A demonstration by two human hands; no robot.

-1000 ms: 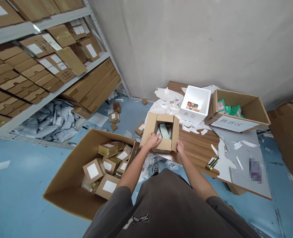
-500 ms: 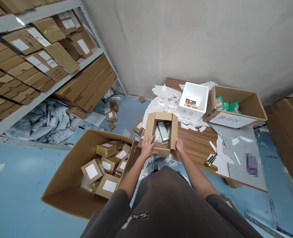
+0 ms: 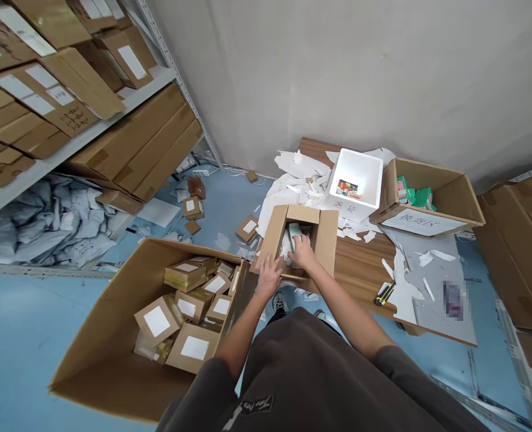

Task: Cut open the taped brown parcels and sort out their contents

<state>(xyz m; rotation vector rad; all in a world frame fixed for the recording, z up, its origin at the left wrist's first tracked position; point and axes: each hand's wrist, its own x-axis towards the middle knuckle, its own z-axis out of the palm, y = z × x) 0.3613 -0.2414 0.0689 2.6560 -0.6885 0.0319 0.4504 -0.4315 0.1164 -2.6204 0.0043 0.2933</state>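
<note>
A small open cardboard box (image 3: 326, 240) stands at the near edge of a wooden table (image 3: 360, 264). My left hand (image 3: 269, 276) rests on its front left flap with the fingers spread. My right hand (image 3: 302, 252) reaches down inside the box, its fingers curled over a pale green packet (image 3: 294, 231) that lies among white paper. Whether the fingers grip the packet is hidden.
A large open carton (image 3: 113, 336) of small labelled boxes stands on the blue floor to my left. On the table are a white foam box (image 3: 355, 180), a carton (image 3: 446, 198) with green packets, a yellow-black cutter (image 3: 384, 293) and paper scraps. Shelves of flat cardboard stand at left.
My right hand left the box's right side and went down inside it onto the packet. My left hand slid a little down the front flap. The view shifted left.
</note>
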